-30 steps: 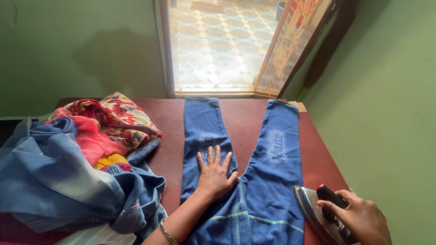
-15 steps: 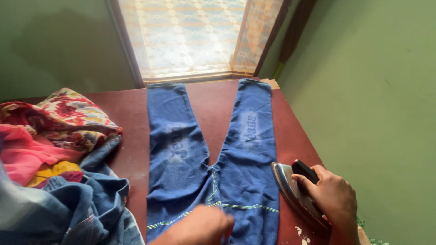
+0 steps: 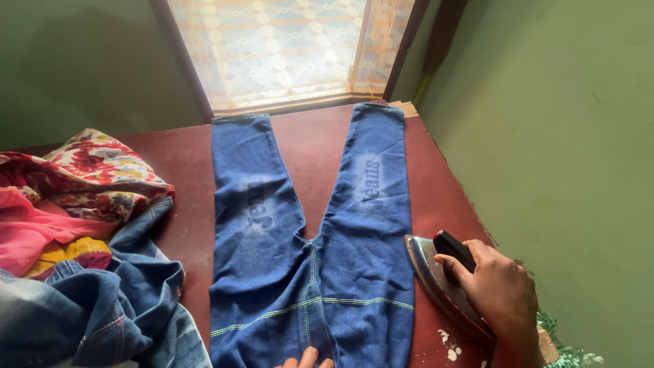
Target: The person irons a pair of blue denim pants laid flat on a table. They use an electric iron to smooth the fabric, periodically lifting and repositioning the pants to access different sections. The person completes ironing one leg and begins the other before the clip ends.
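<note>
A pair of blue jeans [image 3: 300, 225] lies flat on the dark red table [image 3: 320, 140], legs spread in a V toward the window. My right hand [image 3: 494, 286] grips the black handle of a metal clothes iron [image 3: 436, 279], which stands tilted on the table just right of the jeans' right leg. Only the fingertips of my left hand [image 3: 306, 359] show at the bottom edge, resting on the jeans near the waist.
A heap of clothes [image 3: 75, 252] covers the table's left side: floral fabric, pink and yellow cloth, blue denim. A patterned glass window [image 3: 286, 48] is behind the table. A green wall runs close along the right.
My left hand slid off the middle of the jeans down toward the waist, almost out of view. The view shifted closer and rightward. The right hand stays on the iron.
</note>
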